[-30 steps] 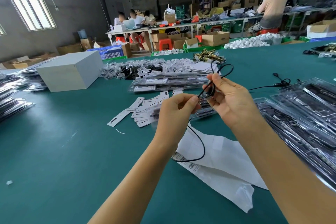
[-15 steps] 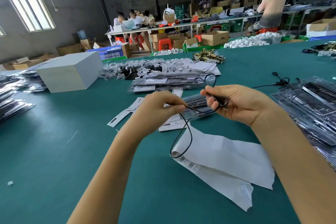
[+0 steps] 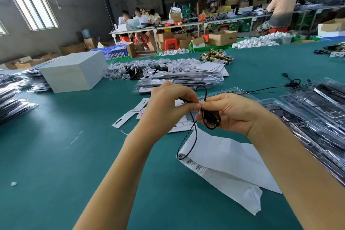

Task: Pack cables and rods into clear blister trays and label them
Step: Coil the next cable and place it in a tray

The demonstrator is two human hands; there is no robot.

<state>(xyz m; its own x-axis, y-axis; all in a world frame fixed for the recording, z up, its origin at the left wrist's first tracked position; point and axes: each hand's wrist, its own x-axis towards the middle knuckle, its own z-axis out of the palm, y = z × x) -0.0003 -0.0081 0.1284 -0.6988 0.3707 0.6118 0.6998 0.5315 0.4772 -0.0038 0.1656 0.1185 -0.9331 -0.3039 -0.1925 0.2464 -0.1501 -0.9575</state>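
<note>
Cable (image 3: pixel 210 117), thin and black, sits between the two hands above the worktop (image 3: pixel 56 155), half wound into a small coil. The right hand (image 3: pixel 233 114) holds that coil, fingers curled round the bundled loops. The left hand (image 3: pixel 171 102) pinches the free strand between thumb and fingers just beside the coil. One loop stands up above the hands, and a longer slack loop hangs down to touch the white paper (image 3: pixel 224 158) lying below.

The cable looks light and limp, with just enough spring (judging by the loop that stands up) to unwind if let go. It should handle best when pinched across all the turns at once, with the loose tail fed in short lengths so it does not snag or kink. Its ends are hidden, so plugs cannot be judged.

Clear trays (image 3: pixel 308 117) lie stacked to the right, near the right forearm, and another stack rests beyond the hands. Labels (image 3: pixel 123 120) are strewn on the worktop under and behind the left hand. The coil seems bound for a tray recess, so it needs to stay small and flat.
</note>
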